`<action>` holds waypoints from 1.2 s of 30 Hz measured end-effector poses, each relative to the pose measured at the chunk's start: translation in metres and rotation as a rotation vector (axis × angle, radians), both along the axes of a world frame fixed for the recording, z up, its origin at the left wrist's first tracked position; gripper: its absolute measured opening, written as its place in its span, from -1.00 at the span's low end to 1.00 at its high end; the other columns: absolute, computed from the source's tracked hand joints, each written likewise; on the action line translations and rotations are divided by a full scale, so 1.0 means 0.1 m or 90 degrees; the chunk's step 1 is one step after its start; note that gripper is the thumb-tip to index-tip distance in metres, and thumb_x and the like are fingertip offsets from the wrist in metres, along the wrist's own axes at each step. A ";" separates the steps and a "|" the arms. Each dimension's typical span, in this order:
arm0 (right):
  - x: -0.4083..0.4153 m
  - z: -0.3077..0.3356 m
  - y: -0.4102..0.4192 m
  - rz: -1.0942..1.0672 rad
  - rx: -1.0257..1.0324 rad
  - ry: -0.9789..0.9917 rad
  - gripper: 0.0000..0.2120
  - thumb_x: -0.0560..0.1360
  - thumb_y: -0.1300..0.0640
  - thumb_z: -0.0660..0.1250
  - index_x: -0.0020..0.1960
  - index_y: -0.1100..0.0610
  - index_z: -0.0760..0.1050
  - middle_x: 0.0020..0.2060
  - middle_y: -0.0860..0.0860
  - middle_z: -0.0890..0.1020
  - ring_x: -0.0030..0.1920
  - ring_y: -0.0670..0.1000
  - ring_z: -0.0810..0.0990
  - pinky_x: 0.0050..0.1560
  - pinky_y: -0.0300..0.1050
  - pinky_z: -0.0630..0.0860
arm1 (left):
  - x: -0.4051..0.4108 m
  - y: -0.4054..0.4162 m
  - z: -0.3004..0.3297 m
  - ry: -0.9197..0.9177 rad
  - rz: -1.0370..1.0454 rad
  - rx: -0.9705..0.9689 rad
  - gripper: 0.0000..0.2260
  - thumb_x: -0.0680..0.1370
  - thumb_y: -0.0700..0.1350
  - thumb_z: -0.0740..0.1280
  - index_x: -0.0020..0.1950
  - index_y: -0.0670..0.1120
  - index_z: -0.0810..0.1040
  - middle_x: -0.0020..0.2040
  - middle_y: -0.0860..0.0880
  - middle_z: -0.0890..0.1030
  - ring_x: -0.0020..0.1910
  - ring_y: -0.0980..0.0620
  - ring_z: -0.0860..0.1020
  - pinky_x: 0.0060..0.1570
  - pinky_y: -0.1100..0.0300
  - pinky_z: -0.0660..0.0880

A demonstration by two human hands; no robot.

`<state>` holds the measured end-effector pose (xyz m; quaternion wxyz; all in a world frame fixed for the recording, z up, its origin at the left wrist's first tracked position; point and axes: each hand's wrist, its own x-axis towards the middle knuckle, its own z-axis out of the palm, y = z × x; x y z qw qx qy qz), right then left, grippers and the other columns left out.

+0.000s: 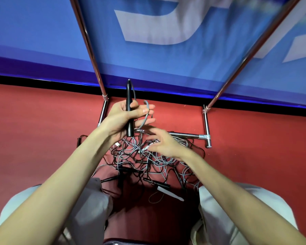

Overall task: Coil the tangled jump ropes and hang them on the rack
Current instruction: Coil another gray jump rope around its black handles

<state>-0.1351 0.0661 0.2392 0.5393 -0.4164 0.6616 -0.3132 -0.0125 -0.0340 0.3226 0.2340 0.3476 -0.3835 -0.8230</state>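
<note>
While the left hand (120, 117) is clamping a black handle (129, 110) with grey cord looping over its fingers, the right hand (163, 144) is hovering open above the rope pile (148, 161) on the floor (34, 129) — light, floppy, snaggy stuff, so handles are probably the best grip.

— Where does the camera sit?
— On the person's head, looking forward and steeply down, wide-angle, close above both forearms.
— What does it take in?
— The red floor (34, 138) between the knees, up to the blue banner (42, 32) at the floor's far edge.
</note>
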 end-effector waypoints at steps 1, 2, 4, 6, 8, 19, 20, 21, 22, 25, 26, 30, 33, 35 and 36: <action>0.05 -0.04 0.01 0.014 -0.011 -0.006 -0.32 0.47 0.49 0.29 0.52 0.21 0.15 0.47 0.10 0.30 0.34 0.02 0.41 0.14 -0.14 0.54 | -0.01 0.00 0.00 0.005 0.008 0.011 -0.67 0.51 -0.48 0.23 -0.28 -0.11 0.30 -0.16 -0.19 0.69 -0.20 -0.03 0.69 -0.30 0.11 0.64; 0.09 -0.07 0.01 0.027 -0.025 -0.017 -0.31 0.47 0.48 0.30 0.52 0.20 0.16 0.48 0.08 0.28 0.34 0.02 0.41 0.16 -0.13 0.54 | -0.01 -0.01 0.00 0.013 0.015 0.020 -0.67 0.52 -0.48 0.23 -0.28 -0.11 0.29 -0.15 -0.19 0.70 -0.20 -0.03 0.70 -0.30 0.11 0.64; 0.13 -0.10 0.02 0.046 -0.039 -0.038 -0.32 0.48 0.47 0.32 0.52 0.18 0.17 0.48 0.06 0.27 0.35 0.04 0.42 0.18 -0.06 0.55 | -0.01 -0.02 -0.01 0.020 0.023 0.026 -0.67 0.53 -0.47 0.24 -0.28 -0.10 0.29 -0.14 -0.18 0.70 -0.19 -0.01 0.69 -0.29 0.12 0.64; 0.16 -0.08 0.02 0.043 -0.034 -0.065 -0.34 0.48 0.42 0.35 0.51 0.23 0.18 0.47 0.07 0.28 0.33 0.04 0.44 0.18 -0.02 0.54 | -0.01 -0.03 -0.02 0.016 0.026 0.024 -0.67 0.53 -0.46 0.24 -0.28 -0.10 0.29 -0.14 -0.16 0.70 -0.17 0.01 0.69 -0.27 0.14 0.64; 0.16 -0.06 0.02 0.060 -0.039 -0.084 -0.45 0.48 0.36 0.39 0.43 0.26 0.32 0.38 0.07 0.41 0.23 0.02 0.50 0.17 0.01 0.56 | -0.01 -0.03 -0.03 0.012 0.028 0.017 -0.67 0.53 -0.46 0.24 -0.29 -0.10 0.29 -0.14 -0.16 0.70 -0.16 0.01 0.69 -0.25 0.13 0.64; -0.29 0.58 0.03 -0.102 -0.125 -0.253 -0.96 0.47 0.33 0.37 -0.09 0.31 0.54 -0.20 0.27 0.66 -0.28 0.05 0.65 -0.20 -0.22 0.60 | 0.16 -0.18 -0.16 -0.120 -0.024 -0.047 -0.76 0.53 -0.10 0.34 0.05 -0.27 0.48 0.04 -0.26 0.67 0.06 -0.16 0.66 0.10 0.10 0.59; -0.33 0.63 0.03 -0.129 -0.141 -0.310 -0.95 0.46 0.32 0.35 -0.10 0.31 0.52 -0.23 0.21 0.67 -0.28 0.02 0.66 -0.20 -0.25 0.59 | 0.16 -0.11 -0.17 -0.126 -0.080 -0.036 -0.78 0.50 -0.06 0.33 -0.04 -0.22 0.48 0.05 -0.26 0.67 0.07 -0.15 0.66 0.15 0.10 0.56; -0.37 0.68 0.03 -0.154 -0.160 -0.358 -0.93 0.45 0.31 0.32 -0.09 0.32 0.50 -0.25 0.15 0.68 -0.28 -0.02 0.67 -0.21 -0.27 0.58 | 0.16 -0.04 -0.19 -0.117 -0.137 -0.022 -0.81 0.47 -0.05 0.33 -0.14 -0.16 0.45 0.03 -0.25 0.67 0.06 -0.14 0.65 0.18 0.11 0.52; -0.40 0.72 0.02 -0.180 -0.181 -0.394 -0.91 0.45 0.31 0.29 -0.07 0.33 0.48 -0.27 0.11 0.68 -0.28 -0.05 0.66 -0.21 -0.30 0.57 | 0.17 0.03 -0.22 -0.102 -0.180 -0.006 -0.82 0.45 -0.09 0.34 -0.23 -0.13 0.39 -0.01 -0.23 0.68 0.05 -0.12 0.66 0.17 0.13 0.46; -0.49 0.78 0.01 -0.277 -0.236 -0.447 -0.88 0.48 0.31 0.24 -0.09 0.34 0.53 -0.28 0.07 0.68 -0.30 -0.10 0.64 -0.21 -0.33 0.55 | 0.18 0.20 -0.27 -0.071 -0.297 -0.016 -0.90 0.36 -0.18 0.23 -0.26 -0.14 0.31 -0.09 -0.18 0.69 -0.03 -0.01 0.67 0.04 0.20 0.44; -0.53 0.80 0.00 -0.322 -0.254 -0.464 -0.82 0.49 0.32 0.22 -0.16 0.31 0.59 -0.30 0.07 0.68 -0.31 -0.11 0.62 -0.21 -0.34 0.54 | 0.18 0.21 -0.27 -0.082 -0.340 -0.051 -0.93 0.38 -0.20 0.21 -0.26 -0.15 0.33 -0.10 -0.16 0.69 -0.05 0.03 0.67 0.02 0.30 0.47; -0.79 0.83 0.01 -0.542 -0.317 -0.654 -0.74 0.47 0.33 0.26 -0.35 0.28 0.63 -0.31 0.13 0.65 -0.30 -0.05 0.65 -0.22 -0.30 0.57 | 0.14 0.14 -0.29 -0.212 -0.343 -0.228 -0.70 0.53 -0.40 0.30 -0.30 -0.12 0.32 -0.05 -0.18 0.70 0.00 0.04 0.67 0.04 0.31 0.51; -0.98 0.77 0.02 -0.647 -0.318 -0.776 -0.67 0.57 0.33 0.21 -0.31 0.33 0.61 -0.28 0.16 0.65 -0.27 0.03 0.69 -0.24 -0.23 0.61 | 0.11 0.09 -0.26 -0.196 -0.224 -0.190 -0.65 0.55 -0.46 0.25 -0.30 -0.10 0.26 -0.16 -0.19 0.69 -0.23 0.00 0.69 -0.26 0.26 0.60; -0.98 0.69 0.00 -0.646 -0.237 -0.728 -0.75 0.56 0.31 0.23 -0.20 0.29 0.62 -0.22 0.14 0.68 -0.22 0.02 0.70 -0.23 -0.20 0.62 | 0.06 0.07 -0.18 -0.128 -0.157 -0.131 -0.64 0.55 -0.46 0.24 -0.30 -0.09 0.25 -0.22 -0.17 0.68 -0.30 -0.03 0.68 -0.28 0.13 0.65; -0.93 0.65 -0.01 -0.628 -0.180 -0.685 -0.82 0.54 0.30 0.24 -0.12 0.25 0.61 -0.18 0.13 0.68 -0.20 0.01 0.70 -0.23 -0.21 0.62 | 0.03 0.06 -0.12 -0.098 -0.139 -0.113 -0.64 0.54 -0.45 0.24 -0.31 -0.09 0.24 -0.21 -0.17 0.68 -0.30 -0.04 0.68 -0.22 0.06 0.66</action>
